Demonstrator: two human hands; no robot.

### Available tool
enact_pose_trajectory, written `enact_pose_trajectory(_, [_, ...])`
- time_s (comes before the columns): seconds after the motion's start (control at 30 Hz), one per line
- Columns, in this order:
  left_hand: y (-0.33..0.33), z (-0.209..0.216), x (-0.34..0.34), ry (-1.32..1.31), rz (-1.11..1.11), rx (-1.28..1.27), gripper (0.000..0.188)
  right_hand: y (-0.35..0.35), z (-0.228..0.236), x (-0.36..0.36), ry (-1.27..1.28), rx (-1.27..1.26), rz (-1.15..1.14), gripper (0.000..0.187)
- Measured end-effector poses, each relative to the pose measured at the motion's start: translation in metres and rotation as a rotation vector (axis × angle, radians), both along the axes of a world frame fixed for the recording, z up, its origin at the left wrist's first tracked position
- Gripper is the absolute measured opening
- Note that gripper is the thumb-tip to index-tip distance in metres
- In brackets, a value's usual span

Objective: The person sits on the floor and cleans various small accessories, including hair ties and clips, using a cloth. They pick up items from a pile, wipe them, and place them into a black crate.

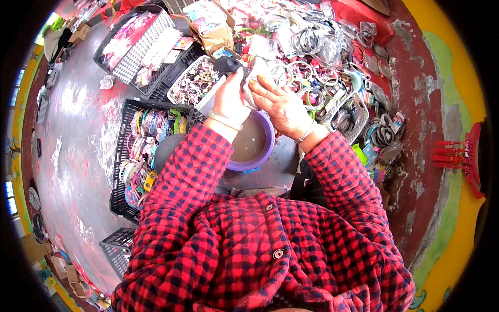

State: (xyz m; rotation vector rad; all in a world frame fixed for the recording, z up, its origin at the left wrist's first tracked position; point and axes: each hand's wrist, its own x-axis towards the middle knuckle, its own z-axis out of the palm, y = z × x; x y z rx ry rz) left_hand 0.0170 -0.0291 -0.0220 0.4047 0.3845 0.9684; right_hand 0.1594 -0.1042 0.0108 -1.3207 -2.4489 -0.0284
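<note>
My left hand (230, 99) is closed round a dark, limp piece that looks like cloth (227, 64), its black end sticking out past my thumb. A pale grey cloth-like part (248, 88) shows between my two hands; whether it belongs to the black piece I cannot tell. My right hand (283, 109) lies beside it with fingers stretched out, fingertips close to or touching the pale part. Below both hands stands a purple basin (270, 148) holding murky brownish water (247, 143).
A black crate (118, 171) of headbands and trinkets stands at left. Ahead are a white basket (174, 96) of hair ties, a patterned grey bin (138, 57) and a cardboard box (218, 36). Bagged hair accessories (312, 41) pile up at right around another white basket (358, 122).
</note>
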Motion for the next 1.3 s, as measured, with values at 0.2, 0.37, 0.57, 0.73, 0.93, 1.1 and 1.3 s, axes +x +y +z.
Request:
enact_pose_trajectory(0.2, [0.011,-0.024,-0.012,0.596,0.086,0.517,0.034,0.003,0.004,0.011,0.089,0.0,0.149,0.04])
enact_pose_trajectory(0.37, [0.017,-0.026,-0.008,0.3,0.083,0.328,0.034,0.005,-0.006,0.016,0.436,-0.253,-0.071,0.026])
enact_pose_trajectory(0.57, [0.013,-0.022,-0.004,0.62,0.188,0.631,0.032,0.009,0.004,0.044,1.488,-0.386,-0.242,0.029])
enact_pose_trajectory(0.73, [-0.007,-0.007,0.016,-0.163,-0.004,0.002,0.026,0.005,0.003,0.004,1.054,-0.289,-0.268,0.029])
enact_pose_trajectory(0.93, [-0.008,-0.033,0.006,0.396,0.093,0.322,0.024,0.007,-0.009,-0.015,0.735,-0.133,-0.135,0.024])
enact_pose_trajectory(1.1, [0.001,-0.044,0.006,0.572,0.141,0.467,0.023,0.005,-0.02,-0.015,0.646,-0.225,-0.263,0.023])
enact_pose_trajectory(1.3, [-0.006,-0.006,0.012,0.36,0.098,0.267,0.018,0.006,-0.011,0.009,0.576,-0.719,-0.342,0.022])
